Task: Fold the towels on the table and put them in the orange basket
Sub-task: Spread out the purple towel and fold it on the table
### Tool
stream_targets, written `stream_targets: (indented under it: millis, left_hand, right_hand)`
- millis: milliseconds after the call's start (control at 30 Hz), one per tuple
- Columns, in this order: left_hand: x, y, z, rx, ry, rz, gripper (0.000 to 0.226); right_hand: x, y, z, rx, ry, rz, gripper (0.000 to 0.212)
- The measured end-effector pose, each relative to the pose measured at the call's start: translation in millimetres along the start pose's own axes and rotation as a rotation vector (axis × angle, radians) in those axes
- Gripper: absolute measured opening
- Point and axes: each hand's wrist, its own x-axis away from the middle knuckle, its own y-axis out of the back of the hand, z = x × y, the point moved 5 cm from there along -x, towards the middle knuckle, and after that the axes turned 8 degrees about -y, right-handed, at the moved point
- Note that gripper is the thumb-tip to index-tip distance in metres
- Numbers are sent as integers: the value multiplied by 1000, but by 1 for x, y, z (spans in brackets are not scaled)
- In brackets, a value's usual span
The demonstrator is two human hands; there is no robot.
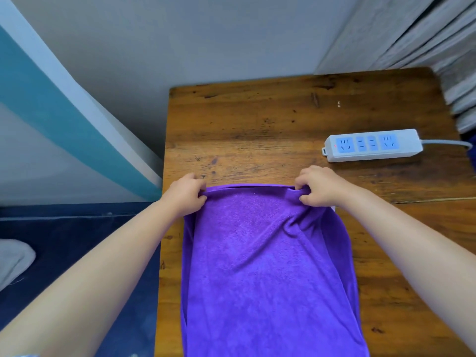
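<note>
A purple towel (pixel 260 266) lies lengthwise on the wooden table (pixel 257 130), running from the near edge to the middle. My left hand (pixel 185 195) pinches its far left corner. At the far right corner my right hand (pixel 319 188) pinches the cloth, which bunches into creases there. The far edge between my hands is lifted slightly and looks doubled over a lower layer. The orange basket is not in view.
A white power strip (pixel 372 148) with blue sockets lies at the table's right, its cable running off to the right. Grey curtain folds (pixel 417 34) hang at the back right. A blue floor (pixel 77 240) and a white object (pixel 13 258) lie left of the table.
</note>
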Motion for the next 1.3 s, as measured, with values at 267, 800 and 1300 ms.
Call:
stream_targets:
  millis: [267,800,1300]
  left_hand:
    - [6,7,3,-258,-32,-82,10]
    - [49,15,-3,-120,-280,-442,10]
    - [14,3,30,-56,137,-154,24]
  right_hand:
    - [14,21,10,367,-35,70,11]
    - [32,13,-11,45,-298,-254,21]
    - [24,10,-45,-90,-585,-213,18]
